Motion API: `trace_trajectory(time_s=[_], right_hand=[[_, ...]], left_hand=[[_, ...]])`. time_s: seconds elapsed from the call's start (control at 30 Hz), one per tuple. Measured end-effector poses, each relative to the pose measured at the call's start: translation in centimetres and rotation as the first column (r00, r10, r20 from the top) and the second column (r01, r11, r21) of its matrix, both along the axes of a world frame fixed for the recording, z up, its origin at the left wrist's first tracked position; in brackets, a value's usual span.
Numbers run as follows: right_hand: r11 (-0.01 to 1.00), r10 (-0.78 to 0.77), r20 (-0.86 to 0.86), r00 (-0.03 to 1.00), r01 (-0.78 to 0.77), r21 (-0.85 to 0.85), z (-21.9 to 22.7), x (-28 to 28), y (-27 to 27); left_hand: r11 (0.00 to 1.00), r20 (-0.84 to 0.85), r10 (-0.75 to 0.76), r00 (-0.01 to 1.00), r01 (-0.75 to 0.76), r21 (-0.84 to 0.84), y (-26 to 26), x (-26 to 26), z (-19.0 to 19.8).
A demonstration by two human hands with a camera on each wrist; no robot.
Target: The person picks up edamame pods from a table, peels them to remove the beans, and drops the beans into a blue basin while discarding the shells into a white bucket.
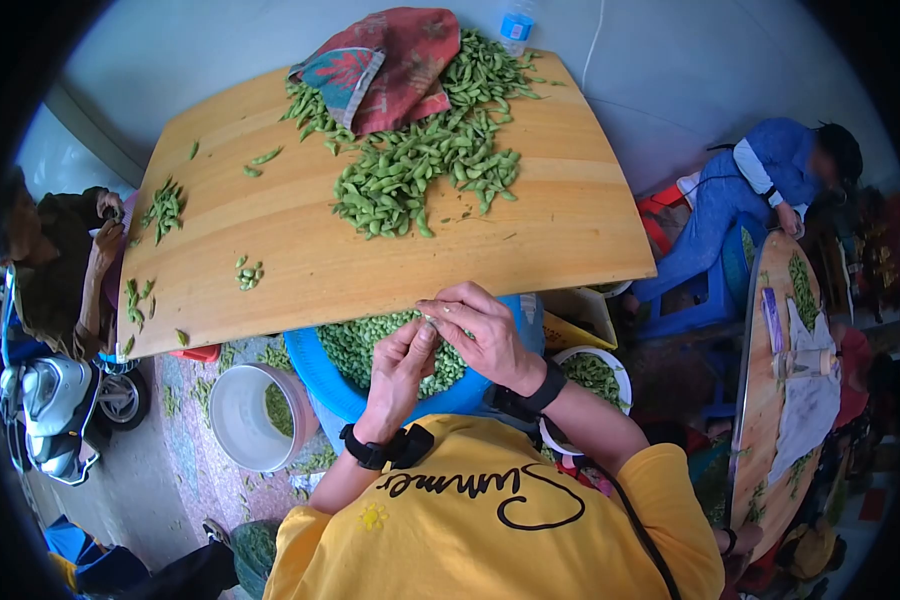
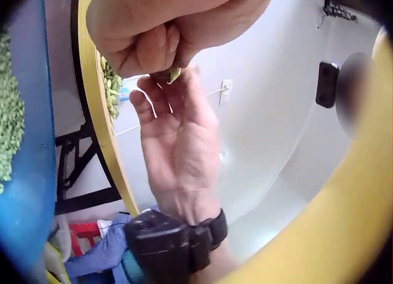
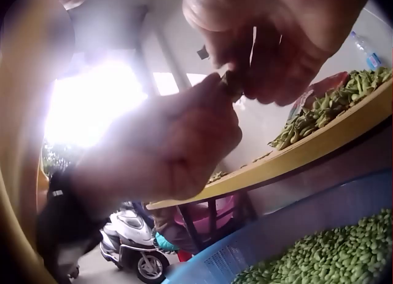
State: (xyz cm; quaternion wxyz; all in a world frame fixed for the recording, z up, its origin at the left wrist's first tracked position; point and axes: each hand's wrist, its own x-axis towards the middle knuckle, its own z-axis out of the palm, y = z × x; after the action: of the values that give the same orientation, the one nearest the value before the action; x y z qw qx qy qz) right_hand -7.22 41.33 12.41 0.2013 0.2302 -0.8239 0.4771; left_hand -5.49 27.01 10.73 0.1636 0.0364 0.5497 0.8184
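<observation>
A small green bean pod (image 2: 174, 75) is pinched between the fingertips of both hands. My left hand (image 1: 400, 372) has its fingers curled, with the thumb on top; my right hand (image 1: 486, 336) meets it from the right, its other fingers looser in the left wrist view. Both are above the blue basin (image 1: 305, 372), which holds many shelled green beans (image 1: 348, 352), close to the table's near edge. Fingers cover most of the pod. In the right wrist view the pod (image 3: 231, 85) shows as a dark bit between the hands.
The wooden table (image 1: 300, 270) carries a heap of pods (image 1: 390, 180) under a red cloth (image 1: 400, 70), and a few loose beans (image 1: 249, 273). A clear bucket (image 1: 255, 420) stands left of the basin, a white bowl (image 1: 625, 385) right. People sit at both sides.
</observation>
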Motion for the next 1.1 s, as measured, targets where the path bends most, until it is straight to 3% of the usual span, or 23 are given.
trace_trajectory(time_s=[0.03,0.07,0.13,0.17,0.23,0.27,0.33,0.37,0.4,0.43,0.5,0.57,0.6,0.63,0.67,0.7,0.77,0.9,0.93,0.97,1.03,1.07,1.1], right_hand=[[0.998,0.032,-0.029,0.999,-0.031,0.058,0.0,-0.1,0.1],[0.998,0.032,-0.031,0.999,-0.030,0.058,0.2,-0.1,0.3],[0.983,0.179,0.173,0.969,-0.167,-0.078,0.5,0.1,0.5],[0.983,0.178,0.172,0.969,-0.166,-0.079,0.1,0.1,0.5],[0.873,0.374,0.497,0.783,-0.117,-0.473,-0.9,0.0,0.4],[0.873,0.375,0.496,0.784,-0.118,-0.474,-1.2,0.0,0.6],[0.840,0.454,0.679,0.577,-0.021,-0.543,-1.2,-0.3,0.9],[0.840,0.456,0.677,0.577,-0.027,-0.543,-1.1,-0.4,0.8],[0.953,0.281,0.534,0.797,-0.168,-0.251,-0.8,-0.5,0.6],[0.977,0.160,0.282,0.946,-0.192,0.089,-0.6,-0.5,0.5],[0.974,0.103,0.206,0.973,-0.141,0.179,-0.4,-2.2,0.9],[0.924,-0.179,0.193,0.965,0.098,0.369,0.8,-4.9,1.2],[0.925,-0.177,0.192,0.965,0.097,0.369,0.9,-6.4,1.3],[0.911,-0.112,0.066,0.992,0.076,0.405,0.6,-8.2,1.5],[0.894,-0.040,-0.059,0.997,0.062,0.443,0.3,-9.6,1.7],[0.895,-0.038,-0.064,0.997,0.062,0.442,-0.3,-10.8,1.9],[0.775,0.151,-0.180,0.972,-0.003,0.632,-1.4,-12.6,2.4],[0.816,0.192,-0.067,0.979,-0.121,0.565,-0.6,-13.0,3.4],[0.818,0.109,0.079,0.991,-0.134,0.559,-0.2,-12.5,3.4],[0.817,0.107,0.078,0.991,-0.133,0.561,-0.6,-12.5,3.6],[0.911,0.151,0.267,0.952,-0.239,0.336,-1.5,-12.2,3.8],[0.912,0.147,0.270,0.952,-0.236,0.336,-1.9,-12.1,3.9],[0.878,0.080,0.184,0.980,-0.157,0.452,-2.0,-11.8,3.4]], left_hand=[[1.000,-0.002,-0.001,1.000,0.001,0.000,-0.4,0.0,-0.4],[0.994,-0.079,-0.009,0.997,0.000,-0.107,-0.9,-0.1,-0.9],[0.964,-0.200,-0.033,0.979,-0.022,-0.266,-1.1,0.3,-0.8],[0.964,-0.201,-0.034,0.979,-0.021,-0.266,-1.2,0.3,-0.7],[0.933,-0.400,-0.103,0.911,-0.052,-0.357,-1.4,0.3,-0.4],[0.932,-0.401,-0.102,0.910,-0.053,-0.358,-1.6,0.4,-0.1],[0.963,-0.194,-0.036,0.980,-0.018,-0.270,-2.1,0.6,0.2],[0.963,-0.197,-0.031,0.980,-0.024,-0.270,-2.4,0.4,0.1],[0.993,-0.102,0.045,0.994,-0.056,-0.108,-2.9,0.0,-0.1],[0.994,0.006,0.100,0.995,-0.100,0.053,-3.4,-0.3,-0.3],[0.990,0.035,0.095,0.995,-0.098,0.104,-3.6,-0.4,-0.9],[0.964,0.100,0.091,0.991,-0.113,0.242,-3.5,-0.4,-0.8],[0.963,0.182,0.124,0.976,-0.162,0.215,-3.2,-0.3,-0.3],[0.963,0.180,0.125,0.976,-0.163,0.216,-3.0,-0.3,-0.3],[0.966,0.189,0.085,0.978,-0.128,0.225,-2.9,-0.4,-0.3],[0.968,0.197,0.046,0.979,-0.093,0.234,-2.8,-0.5,-0.3],[0.964,0.196,0.043,0.980,-0.092,0.248,-2.8,-0.5,0.0],[0.955,0.227,0.110,0.968,-0.166,0.247,-2.6,-0.5,0.2],[0.957,0.236,0.107,0.966,-0.164,0.238,-2.6,-0.6,0.2],[0.960,0.246,0.105,0.964,-0.163,0.229,-2.5,-0.7,0.3],[0.964,0.259,0.102,0.961,-0.160,0.214,-2.4,-0.8,0.5],[0.964,0.259,0.075,0.963,-0.136,0.227,-2.4,-0.8,0.1],[0.965,0.258,0.047,0.965,-0.111,0.239,-2.4,-0.9,0.0]])
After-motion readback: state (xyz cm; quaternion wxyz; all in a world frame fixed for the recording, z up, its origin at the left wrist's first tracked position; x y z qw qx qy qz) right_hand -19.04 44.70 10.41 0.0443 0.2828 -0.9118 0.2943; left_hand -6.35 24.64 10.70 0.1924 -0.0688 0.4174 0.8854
